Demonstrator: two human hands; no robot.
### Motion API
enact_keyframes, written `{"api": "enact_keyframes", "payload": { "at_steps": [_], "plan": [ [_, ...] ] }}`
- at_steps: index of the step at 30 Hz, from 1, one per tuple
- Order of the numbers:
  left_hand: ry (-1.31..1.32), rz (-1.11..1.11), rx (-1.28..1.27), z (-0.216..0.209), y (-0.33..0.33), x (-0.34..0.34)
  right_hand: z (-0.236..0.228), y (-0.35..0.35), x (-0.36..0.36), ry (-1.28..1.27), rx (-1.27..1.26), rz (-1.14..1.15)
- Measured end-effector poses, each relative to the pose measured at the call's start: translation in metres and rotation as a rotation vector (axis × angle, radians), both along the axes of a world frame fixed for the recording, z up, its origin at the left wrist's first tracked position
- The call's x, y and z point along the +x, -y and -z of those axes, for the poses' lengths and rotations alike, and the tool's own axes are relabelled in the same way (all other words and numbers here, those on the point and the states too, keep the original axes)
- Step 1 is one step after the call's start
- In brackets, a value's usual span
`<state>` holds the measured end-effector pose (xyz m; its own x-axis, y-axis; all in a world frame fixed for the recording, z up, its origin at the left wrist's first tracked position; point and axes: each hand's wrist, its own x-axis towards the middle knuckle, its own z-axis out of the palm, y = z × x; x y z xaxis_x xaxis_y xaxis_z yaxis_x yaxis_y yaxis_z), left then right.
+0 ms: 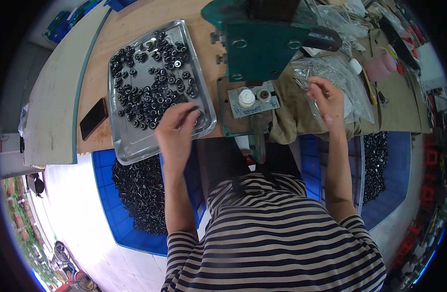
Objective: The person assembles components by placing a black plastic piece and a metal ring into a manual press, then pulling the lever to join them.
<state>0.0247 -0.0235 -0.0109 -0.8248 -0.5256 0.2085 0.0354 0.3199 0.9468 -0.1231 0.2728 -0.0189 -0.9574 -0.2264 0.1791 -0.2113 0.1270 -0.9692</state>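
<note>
My left hand [176,129] is over the right edge of a shiny metal tray [158,143], its thumb and forefinger closed together. Black shows at those fingertips, but I cannot tell whether it is held or lies behind them. Small black round wheel-like parts [158,90] with shiny centres lie scattered in the tray. My right hand [326,100] hovers by a clear plastic bag [352,92] of thin metal pins [304,73], its fingers pinched; what they hold is too small to see. Between my hands stands a green press [262,51], with a white round piece [247,98] on its metal base plate [255,113].
A dark phone [94,119] lies left of the tray. Below the table, a blue bin [106,194] and another blue bin [391,194] hold many small black parts. Brown cloth [287,117] lies beside the press. A pink cup-like thing [379,67] stands at the far right.
</note>
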Motion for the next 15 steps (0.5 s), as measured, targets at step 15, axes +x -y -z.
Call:
{"api": "enact_keyframes", "payload": {
  "at_steps": [15],
  "plan": [
    [0.013,0.285,-0.261,-0.011,-0.058,-0.046,-0.022,0.039,0.025,0.132,-0.133,-0.229]
  ]
}}
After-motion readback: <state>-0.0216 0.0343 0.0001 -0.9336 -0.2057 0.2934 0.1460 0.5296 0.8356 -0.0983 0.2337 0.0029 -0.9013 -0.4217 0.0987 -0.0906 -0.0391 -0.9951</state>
